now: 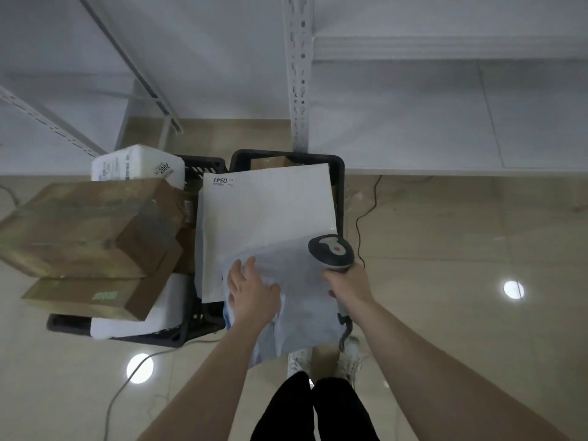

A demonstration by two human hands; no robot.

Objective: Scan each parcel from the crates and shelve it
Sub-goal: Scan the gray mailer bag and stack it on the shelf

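Your legs in black trousers (313, 409) and white shoes (350, 358) stood at the bottom of the view on the glossy tile floor (461, 281). Both bare forearms reached forward and down from there.

Your left hand (251, 291) lay palm down on a soft pale-blue poly mailer (299, 307), fingers spread and fairly straight, the fingertips pointing away from you. Whether the thumb hooked under the bag's edge could not be told. The mailer sagged over the near rim of the right-hand crate and hung toward your feet.

Your right hand (348, 283) was wrapped around the grip of a handheld barcode scanner (331, 251), its round head tipped over the mailer's far right corner, with its cord (345, 332) dangling below your wrist.

Just beyond the mailer, a large flat white parcel (267, 224) marked 0547 lay across the top of the right black crate (339, 173), partly under the mailer.

To your left, the other black crate (159, 337) held two brown cardboard boxes (86, 227) stacked at a tilt above white foam packages, and farther back a white foam box (136, 163) labelled 2002.

Beyond the crates stood white metal shelving (445, 116), with a slotted upright (299, 74) rising directly behind the right crate.
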